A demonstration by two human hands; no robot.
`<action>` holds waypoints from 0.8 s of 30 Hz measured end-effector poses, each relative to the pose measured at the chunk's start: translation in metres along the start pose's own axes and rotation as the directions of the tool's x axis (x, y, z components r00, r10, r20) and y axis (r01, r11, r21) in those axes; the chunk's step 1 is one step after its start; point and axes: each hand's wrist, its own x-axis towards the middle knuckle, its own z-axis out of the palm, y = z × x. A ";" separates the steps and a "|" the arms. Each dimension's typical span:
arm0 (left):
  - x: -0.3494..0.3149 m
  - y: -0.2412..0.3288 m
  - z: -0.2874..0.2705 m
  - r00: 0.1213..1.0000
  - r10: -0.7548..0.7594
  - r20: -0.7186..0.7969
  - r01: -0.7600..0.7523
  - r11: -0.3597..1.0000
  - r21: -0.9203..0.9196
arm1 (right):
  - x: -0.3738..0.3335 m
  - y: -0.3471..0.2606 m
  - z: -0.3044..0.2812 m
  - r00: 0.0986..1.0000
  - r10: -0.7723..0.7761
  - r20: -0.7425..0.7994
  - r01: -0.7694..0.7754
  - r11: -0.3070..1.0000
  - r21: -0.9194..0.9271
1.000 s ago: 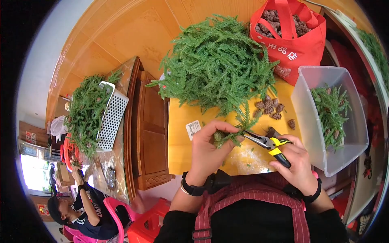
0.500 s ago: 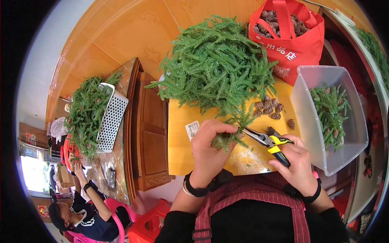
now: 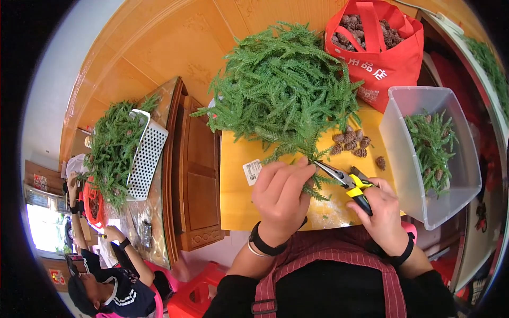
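Note:
My left hand (image 3: 283,193) is closed around a green artificial pine sprig (image 3: 318,188) above the yellow tabletop (image 3: 238,201). My right hand (image 3: 383,212) grips a pair of long-nose pliers (image 3: 356,185) with black and yellow handles. The jaws reach to the sprig right beside my left fingers; whether they pinch a stem there is too small to tell. Beyond my hands rises a big heap of green pine sprigs (image 3: 281,90). Several small brown pine cones (image 3: 350,142) lie just past the pliers, with one loose cone (image 3: 380,162) to their right.
A clear plastic bin (image 3: 467,169) holding sprigs with cones stands at the right. Behind it is a red bag (image 3: 392,82) full of cones. On the left table, a white perforated basket (image 3: 148,164) overflows with greenery (image 3: 114,143); a co-worker (image 3: 116,291) sits there. A red stool (image 3: 196,294) stands nearby.
My left hand has rolled over, its back now facing up, and the sprig has turned with it. The pliers have shifted slightly left. The co-worker's hands have moved apart.

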 end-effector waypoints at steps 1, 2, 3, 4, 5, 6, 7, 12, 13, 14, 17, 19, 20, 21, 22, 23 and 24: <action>0.000 0.000 0.001 1.000 -0.009 0.008 0.009 1.000 0.009 | 0.000 0.001 0.001 1.000 0.000 0.001 0.000 1.000 0.002; 0.000 -0.001 0.002 1.000 -0.017 0.017 0.017 1.000 0.019 | 0.001 0.001 0.001 0.999 0.022 0.029 -0.023 1.000 0.006; -0.001 -0.004 0.005 1.000 -0.015 0.016 0.014 1.000 0.015 | 0.002 0.002 0.001 0.997 0.047 0.055 -0.047 0.999 0.004; -0.003 -0.008 0.008 0.995 -0.099 0.012 0.099 0.992 -0.081 | 0.003 0.003 0.000 0.997 0.049 0.052 -0.049 0.999 0.001; -0.005 -0.010 0.010 0.983 -0.182 0.017 0.182 0.968 -0.175 | 0.004 0.005 -0.001 0.996 0.036 0.077 -0.043 0.995 0.092; -0.006 -0.011 0.009 0.983 -0.181 0.017 0.181 0.968 -0.175 | 0.003 0.006 -0.003 0.995 0.019 0.102 -0.038 0.982 0.186; -0.006 -0.011 0.007 0.961 -0.260 0.090 0.274 0.929 -0.250 | 0.002 0.008 -0.005 0.995 0.019 0.102 -0.038 0.982 0.187; -0.016 -0.016 0.003 0.818 -0.497 0.289 0.575 0.691 -0.439 | -0.001 0.007 -0.013 0.950 0.109 0.292 -0.245 0.841 0.482; -0.015 -0.015 0.002 0.764 -0.543 0.347 0.640 0.577 -0.507 | -0.001 0.007 -0.013 0.950 0.109 0.292 -0.245 0.841 0.482; -0.014 -0.014 0.001 0.706 -0.577 0.410 0.694 0.450 -0.562 | -0.002 0.008 -0.013 0.959 0.098 0.264 -0.218 0.852 0.476; -0.005 -0.009 -0.004 0.711 -0.528 0.465 0.699 0.456 -0.551 | 0.000 0.008 -0.015 0.974 0.059 0.218 -0.155 0.877 0.454; -0.006 -0.009 -0.003 0.689 -0.534 0.489 0.715 0.390 -0.581 | 0.003 0.009 -0.015 0.979 0.028 0.204 -0.117 0.891 0.439; -0.006 -0.009 -0.002 0.667 -0.538 0.515 0.727 0.321 -0.607 | 0.004 0.009 -0.015 0.977 0.015 0.214 -0.109 0.893 0.437; -0.007 -0.010 -0.003 0.668 -0.539 0.513 0.727 0.322 -0.607 | 0.004 0.008 -0.015 0.974 -0.001 0.224 -0.099 0.894 0.436; -0.008 -0.012 -0.005 0.660 -0.518 0.544 0.739 0.321 -0.592 | 0.004 0.008 -0.015 0.974 -0.003 0.225 -0.098 0.894 0.437; -0.008 -0.014 -0.006 0.651 -0.497 0.574 0.752 0.320 -0.576 | 0.004 0.007 -0.014 0.974 -0.002 0.227 -0.097 0.901 0.423; -0.008 -0.014 -0.006 0.651 -0.497 0.574 0.752 0.320 -0.576 | 0.004 0.007 -0.012 0.973 0.001 0.230 -0.097 0.908 0.408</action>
